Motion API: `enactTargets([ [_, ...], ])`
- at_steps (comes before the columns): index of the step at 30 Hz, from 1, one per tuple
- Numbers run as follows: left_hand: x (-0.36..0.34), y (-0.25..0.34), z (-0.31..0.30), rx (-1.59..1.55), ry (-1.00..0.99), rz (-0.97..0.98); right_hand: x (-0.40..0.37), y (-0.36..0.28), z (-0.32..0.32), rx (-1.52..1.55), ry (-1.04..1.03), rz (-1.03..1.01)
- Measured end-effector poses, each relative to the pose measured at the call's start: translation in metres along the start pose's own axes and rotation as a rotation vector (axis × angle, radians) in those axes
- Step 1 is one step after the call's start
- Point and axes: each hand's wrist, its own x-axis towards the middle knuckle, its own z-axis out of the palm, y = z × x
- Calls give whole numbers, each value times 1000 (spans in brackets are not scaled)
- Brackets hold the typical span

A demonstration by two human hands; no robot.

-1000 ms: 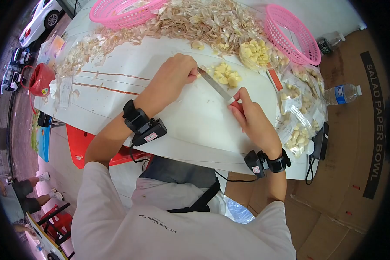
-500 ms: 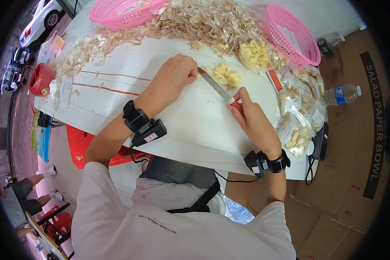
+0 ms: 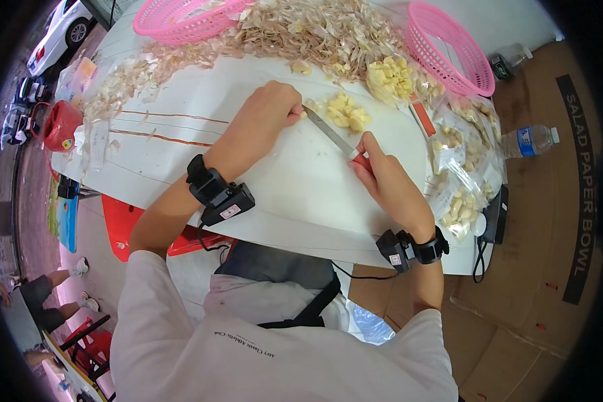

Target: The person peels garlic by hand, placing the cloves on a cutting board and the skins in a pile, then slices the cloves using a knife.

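My right hand [image 3: 385, 175] is closed around the handle of a knife [image 3: 329, 131], whose blade slants up and left toward my left fingertips. My left hand [image 3: 269, 114] is closed in a pinch, and a small pale garlic clove [image 3: 304, 114] shows at its fingertips beside the blade's tip. Most of that clove is hidden by the fingers. Just beyond the blade lies a small pile of peeled garlic cloves [image 3: 347, 112] on the white table [image 3: 301, 194]. Behind it sits a larger heap of peeled cloves in a clear bag [image 3: 390, 79].
Garlic skins [image 3: 315, 33] cover the table's far side between a pink basket [image 3: 187, 27] and another pink basket [image 3: 481, 74]. Bags of garlic [image 3: 459, 208] lie at the right, near a water bottle [image 3: 530, 142] and cardboard [image 3: 522, 268]. A red container [image 3: 63, 126] stands left.
The view has shifted slightly, moving the table's things a little up and left in the picture. Both hands keep nearly the same pose, with the knife still in my right hand.
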Motion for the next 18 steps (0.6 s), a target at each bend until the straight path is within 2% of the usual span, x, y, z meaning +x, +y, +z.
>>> enactTargets([
  [2,1,1,1,8,-37,-25,1,-3,-1,-26,10,-26],
  [4,0,4,0,-20,59,16,2,-2,1,-29,21,-31],
  [9,1,3,-1,-3,23,2,1,-1,3,-19,63,-24],
  [18,0,0,0,-30,4,-18,1,-8,-2,22,-10,54],
])
